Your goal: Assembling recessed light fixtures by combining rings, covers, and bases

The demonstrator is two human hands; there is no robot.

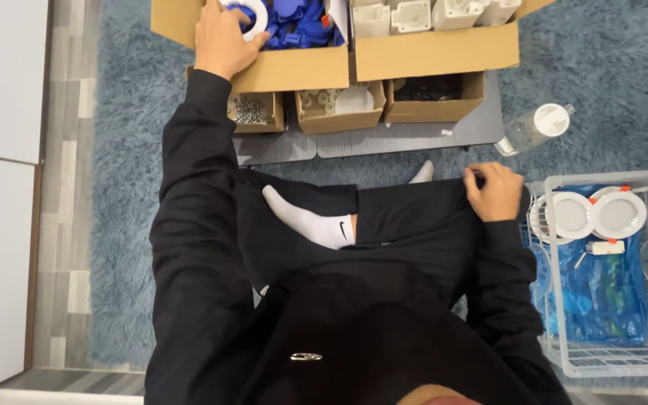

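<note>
— Where was the left hand (pixel 223 41)?

— Up at eleven o'clock, arm stretched out, reaching over the near wall of the cardboard box (pixel 294 69). Its fingers were curled on a white ring-shaped part (pixel 255 16) lying among blue bagged parts (pixel 301 22) inside that box. The grip looked closed on the ring, though the palm hid most of it.

— And the right hand (pixel 495 191)?

— Down at three o'clock, resting on the person's knee, fingers bent and pinching the dark trouser cloth. It carried nothing else.

— So which hand was nearer the ring?

— The left, plainly; it was already on it. The right was well apart, across the crossed legs. The ring has no long axis to speak of: it lay fairly flat, its hole facing up.

— What hemmed it in?

— The box's near wall stood just under the wrist, at six o'clock from the ring, and the blue bags pressed in at three o'clock. Upward was free.

— Anything else about?

— A second big box (pixel 436 51) of white moulded parts at one o'clock, three small boxes beneath, one with screws (pixel 249 111). A clear bottle (pixel 534 129) lay on the blue rug (pixel 129 150) at two o'clock, and a white wire basket (pixel 609 360) with round white lamp fittings (pixel 618 214) sat just beside the right hand, at four o'clock.
</note>
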